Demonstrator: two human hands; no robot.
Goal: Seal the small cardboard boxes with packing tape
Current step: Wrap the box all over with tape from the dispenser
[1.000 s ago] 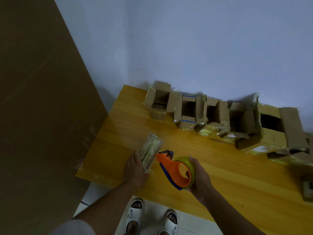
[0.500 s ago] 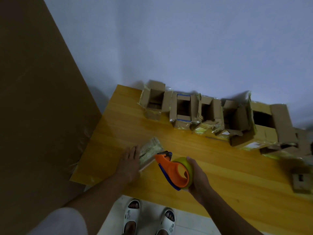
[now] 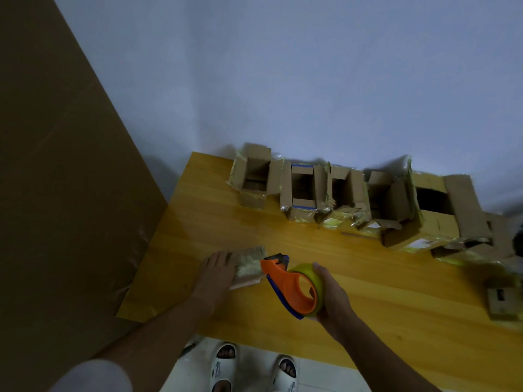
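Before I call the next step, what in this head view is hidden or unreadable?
- Small box: left part under the left hand; tape seam blurred.
- Dispenser: back hidden by the right hand.
- Open boxes' insides: too dark.
- Box at right: cut by the frame edge.

Open boxes [image 3: 353, 193] in row along table [image 3: 396, 292] back edge, by wall. Taped box [image 3: 249, 268] near front-left, left hand [image 3: 216, 274] on it, tape dispenser [image 3: 294, 287] touching its right, in right hand [image 3: 334, 298].
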